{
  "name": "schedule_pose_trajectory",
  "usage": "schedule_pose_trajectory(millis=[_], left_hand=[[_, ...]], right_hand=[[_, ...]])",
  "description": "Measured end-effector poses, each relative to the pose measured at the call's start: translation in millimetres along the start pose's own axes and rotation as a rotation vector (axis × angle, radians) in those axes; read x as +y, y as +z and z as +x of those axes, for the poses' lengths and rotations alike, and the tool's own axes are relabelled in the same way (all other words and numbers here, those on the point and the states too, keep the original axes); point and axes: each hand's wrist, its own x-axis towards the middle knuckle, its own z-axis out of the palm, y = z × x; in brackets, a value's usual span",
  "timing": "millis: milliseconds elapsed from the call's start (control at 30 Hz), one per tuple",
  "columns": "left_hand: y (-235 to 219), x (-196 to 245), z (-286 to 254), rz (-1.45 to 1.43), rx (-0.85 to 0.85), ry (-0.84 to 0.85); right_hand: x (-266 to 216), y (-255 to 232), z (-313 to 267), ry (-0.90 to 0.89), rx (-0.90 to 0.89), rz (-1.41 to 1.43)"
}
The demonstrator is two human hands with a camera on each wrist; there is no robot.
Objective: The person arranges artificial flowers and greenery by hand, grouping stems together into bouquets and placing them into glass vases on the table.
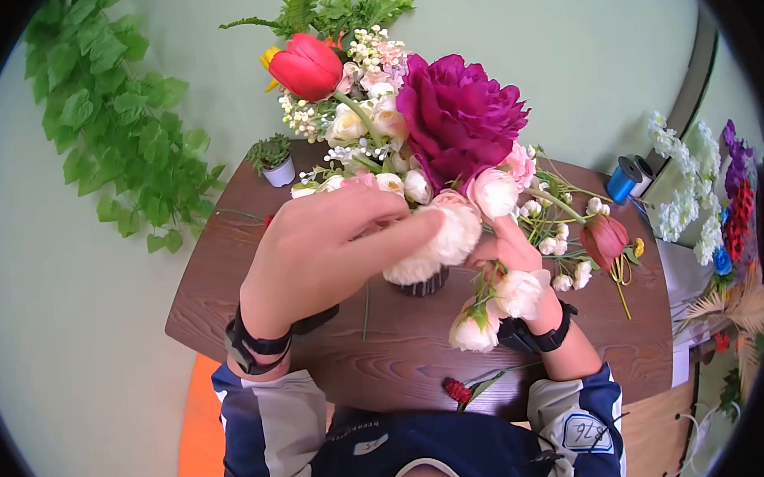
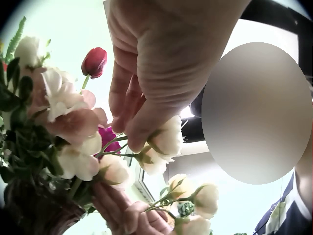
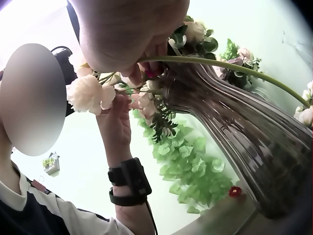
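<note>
A ribbed, dark glass vase (image 3: 239, 132) holds a mixed bouquet, with a large magenta peony (image 1: 462, 118) and a red tulip (image 1: 306, 67) rising from it. My left hand (image 1: 313, 251) pinches the thin green stems of a cream rose spray (image 2: 164, 142) between thumb and fingers, at the bouquet's near side. Lower down, my right hand (image 1: 517, 253) is close by the vase's neck. Its fingers hold stems of a second cream rose spray (image 1: 517, 294), whose blooms hang over the right wrist. The vase is mostly hidden behind flowers and hands in the head view.
A potted succulent (image 1: 274, 160) stands at the table's back left. Blue ribbon spools (image 1: 624, 179) are at the back right, near a drooping dusky tulip (image 1: 605, 241). A dark red flower (image 1: 457, 390) lies at the front edge. Ivy (image 1: 117, 123) hangs on the left wall.
</note>
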Motion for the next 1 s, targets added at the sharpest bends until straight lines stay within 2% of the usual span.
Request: schedule_pose_trajectory(millis=[33, 100, 167, 233, 267, 333, 467, 533, 567, 633, 833, 900, 1000], left_hand=[[4.7, -4.8, -2.9, 0.000, 0.001, 0.003], [12.1, -14.8, -7.5, 0.043, 0.162, -0.002], [8.8, -13.2, -11.8, 0.080, 0.165, -0.042], [3.2, -9.7, -16.5, 0.249, -0.026, -0.118], [1.4, -6.2, -15.2, 0.248, -0.029, -0.119], [-0.3, 1.7, -10.9, 0.285, -0.138, -0.223], [6.9, 10.4, -15.0, 0.304, -0.064, -0.230], [14.8, 16.4, -22.0, 0.215, 0.062, -0.011], [21.7, 15.8, -24.1, 0.213, 0.062, -0.009], [36.8, 15.3, -28.4, 0.367, 0.072, 0.267], [49.5, 8.5, -21.2, 0.201, 0.096, 0.223], [50.8, 7.3, -20.4, 0.183, 0.095, 0.216], [52.4, 5.7, -22.2, 0.155, 0.102, 0.162]], right_hand=[[-1.3, -1.1, -0.7, 0.000, 0.002, -0.003], [-4.2, -1.3, -2.4, 0.114, 0.070, 0.090], [-4.9, 0.1, 2.5, 0.059, 0.117, -0.002], [-8.6, -1.0, 5.7, 0.057, 0.132, -0.005], [-6.4, 0.4, 4.5, 0.059, 0.132, -0.003], [0.4, 4.6, -0.2, 0.008, 0.218, -0.065], [1.8, 6.7, -3.1, -0.014, 0.227, -0.087], [-1.3, 7.4, -2.7, 0.014, 0.235, -0.049], [-2.7, 7.8, -2.8, 0.043, 0.240, -0.008], [-3.8, 7.0, -2.9, 0.060, 0.222, -0.008], [-4.5, 3.6, -1.6, 0.027, 0.124, -0.073], [-4.1, 2.9, -4.4, 0.087, 0.103, -0.012], [-2.9, 2.3, -0.9, 0.069, 0.058, 0.016]])
